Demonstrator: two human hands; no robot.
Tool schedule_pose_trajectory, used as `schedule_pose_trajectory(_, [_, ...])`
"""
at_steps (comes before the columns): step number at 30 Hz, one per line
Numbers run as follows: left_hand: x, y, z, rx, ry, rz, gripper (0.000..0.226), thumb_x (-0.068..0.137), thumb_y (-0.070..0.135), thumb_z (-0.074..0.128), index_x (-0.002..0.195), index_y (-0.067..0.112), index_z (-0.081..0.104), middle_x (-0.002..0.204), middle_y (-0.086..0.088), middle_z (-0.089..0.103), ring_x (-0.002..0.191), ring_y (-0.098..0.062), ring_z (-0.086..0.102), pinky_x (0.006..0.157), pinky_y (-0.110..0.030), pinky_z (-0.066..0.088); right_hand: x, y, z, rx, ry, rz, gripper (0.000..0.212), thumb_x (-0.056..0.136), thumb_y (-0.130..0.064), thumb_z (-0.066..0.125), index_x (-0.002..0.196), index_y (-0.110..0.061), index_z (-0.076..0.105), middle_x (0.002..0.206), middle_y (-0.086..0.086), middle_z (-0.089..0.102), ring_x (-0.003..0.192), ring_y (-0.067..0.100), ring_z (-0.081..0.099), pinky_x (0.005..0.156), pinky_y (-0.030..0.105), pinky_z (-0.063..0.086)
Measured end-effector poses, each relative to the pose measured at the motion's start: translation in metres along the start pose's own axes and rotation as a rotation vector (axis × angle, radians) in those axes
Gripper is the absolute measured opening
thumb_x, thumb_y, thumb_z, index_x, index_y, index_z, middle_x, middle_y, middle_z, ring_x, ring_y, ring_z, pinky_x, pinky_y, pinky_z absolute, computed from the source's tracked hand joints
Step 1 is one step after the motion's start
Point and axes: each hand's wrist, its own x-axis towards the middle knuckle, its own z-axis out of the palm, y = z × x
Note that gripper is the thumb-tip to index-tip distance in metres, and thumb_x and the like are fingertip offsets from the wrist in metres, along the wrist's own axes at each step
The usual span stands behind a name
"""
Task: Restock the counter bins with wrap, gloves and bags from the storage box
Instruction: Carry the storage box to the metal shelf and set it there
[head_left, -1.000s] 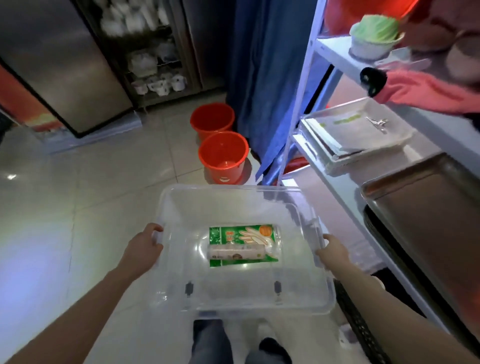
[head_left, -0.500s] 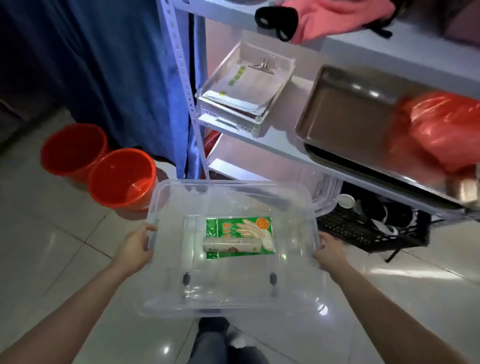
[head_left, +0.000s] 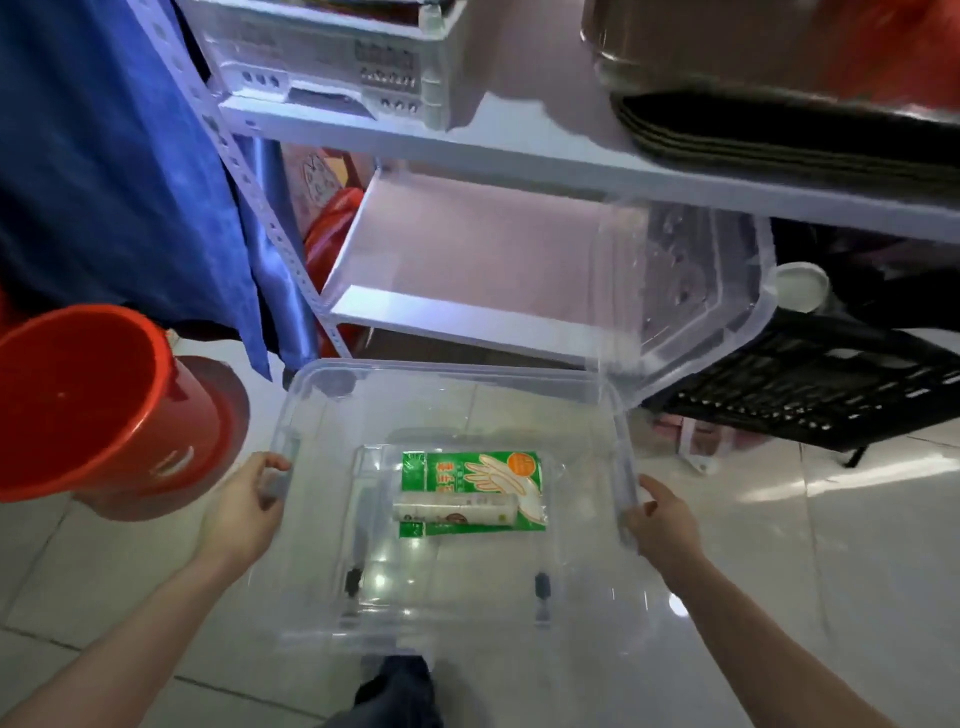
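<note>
**Carrying the near-empty box back to the shelf**

Facing the shelf unit (head_left: 519, 156) now, not the open floor of a second ago; the view has swung right and dropped, and the lower shelf (head_left: 467, 260) sits straight ahead of the box. Reads as the box being returned to storage, so the restocking looks mostly done.

Left hand (head_left: 244, 514) has its fingers curled round the left rim of the clear storage box (head_left: 452, 613); right hand (head_left: 662, 525) grips the right rim the same way. Both closed on the box, which is held level above the tiled floor.

Inside the box: a green glove packet (head_left: 470, 467) lying flat on the bottom, a white roll (head_left: 454, 508) lying across it, touching. Nothing else visible in there.

A clear lid (head_left: 691, 301) leans at the shelf's right end. A red bucket (head_left: 98, 405) stands just left of the box, contents not visible.
</note>
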Motion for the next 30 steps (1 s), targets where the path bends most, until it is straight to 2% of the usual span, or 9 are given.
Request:
schedule_pose_trajectory(5, [0.052,-0.060,0.088,0.043,0.031,0.092,0.024,0.079,0.000,0.058,0.089,0.021,0.058,0.075,-0.007,0.065,0.068,-0.033,0.060,0.063,-0.038,0.045,0.063,0.045,0.073,-0.013,0.053,-0.077,0.050,0.080,-0.001,0.058,0.128,-0.012,0.056,0.063,-0.002,0.054,0.063,0.026,0.056,0.059,0.031,0.044])
schedule_pose_trajectory(10, [0.072,-0.094,0.135,-0.074,-0.017,0.098,0.018,0.075,0.013,0.048,0.090,0.016,0.057,0.077,-0.019,0.064,0.070,-0.042,0.060,0.065,-0.047,0.049,0.098,0.074,0.110,-0.064,0.054,-0.151,0.034,0.083,-0.005,0.056,0.116,-0.008,0.061,0.065,0.004,0.056,0.066,0.028,0.059,0.070,0.041,0.052])
schedule_pose_trajectory(13, [0.073,-0.104,0.150,0.023,0.046,0.102,0.019,0.082,0.003,0.058,0.094,0.017,0.059,0.086,-0.017,0.070,0.073,-0.040,0.064,0.060,-0.039,0.044,0.104,0.079,0.113,-0.053,0.025,-0.180,0.033,0.084,-0.009,0.058,0.117,-0.008,0.061,0.076,0.009,0.060,0.076,0.033,0.061,0.076,0.043,0.053])
schedule_pose_trajectory(15, [0.074,-0.102,0.150,0.093,0.006,0.060,0.024,0.082,0.004,0.061,0.104,0.013,0.061,0.098,-0.021,0.069,0.084,-0.042,0.064,0.065,-0.040,0.044,0.100,0.077,0.105,-0.068,0.002,-0.181,0.044,0.088,-0.016,0.060,0.131,-0.011,0.052,0.091,0.011,0.064,0.089,0.032,0.061,0.080,0.037,0.050])
schedule_pose_trajectory(18, [0.074,-0.080,0.138,0.174,-0.116,0.059,0.045,0.078,0.004,0.066,0.122,0.009,0.054,0.116,-0.025,0.060,0.097,-0.042,0.058,0.075,-0.043,0.048,0.089,0.057,0.080,0.034,0.207,-0.266,0.059,0.087,-0.026,0.065,0.139,-0.014,0.041,0.105,0.011,0.059,0.100,0.032,0.060,0.084,0.039,0.048])
schedule_pose_trajectory(20, [0.072,-0.054,0.127,0.165,-0.083,0.134,0.052,0.077,0.005,0.068,0.126,0.010,0.052,0.125,-0.022,0.053,0.106,-0.039,0.055,0.083,-0.044,0.047,0.083,0.028,0.055,0.211,0.384,-0.342,0.067,0.085,-0.032,0.069,0.142,-0.019,0.037,0.114,0.007,0.054,0.105,0.027,0.057,0.090,0.043,0.048])
schedule_pose_trajectory(23, [0.069,0.002,0.115,0.095,-0.022,0.325,0.050,0.078,0.005,0.069,0.126,0.011,0.053,0.126,-0.017,0.052,0.111,-0.034,0.054,0.092,-0.045,0.045,0.077,-0.020,0.021,0.413,0.526,-0.447,0.074,0.082,-0.039,0.071,0.144,-0.025,0.032,0.127,0.004,0.050,0.110,0.020,0.054,0.094,0.041,0.048])
schedule_pose_trajectory(27, [0.056,0.088,0.108,0.026,0.011,0.581,0.045,0.082,0.006,0.065,0.125,0.012,0.055,0.123,-0.010,0.057,0.111,-0.029,0.056,0.094,-0.043,0.047,0.071,-0.070,-0.011,0.519,0.604,-0.464,0.069,0.083,-0.038,0.069,0.139,-0.017,0.035,0.132,0.010,0.053,0.115,0.029,0.055,0.097,0.048,0.048])
schedule_pose_trajectory(30, [0.040,0.146,0.104,-0.053,0.008,0.733,0.043,0.084,0.010,0.063,0.126,0.018,0.054,0.123,-0.005,0.056,0.108,-0.022,0.057,0.091,-0.038,0.048,0.062,-0.089,-0.026,0.512,0.617,-0.410,0.053,0.092,-0.024,0.056,0.139,-0.023,0.031,0.123,0.016,0.059,0.106,0.036,0.059,0.090,0.051,0.051])
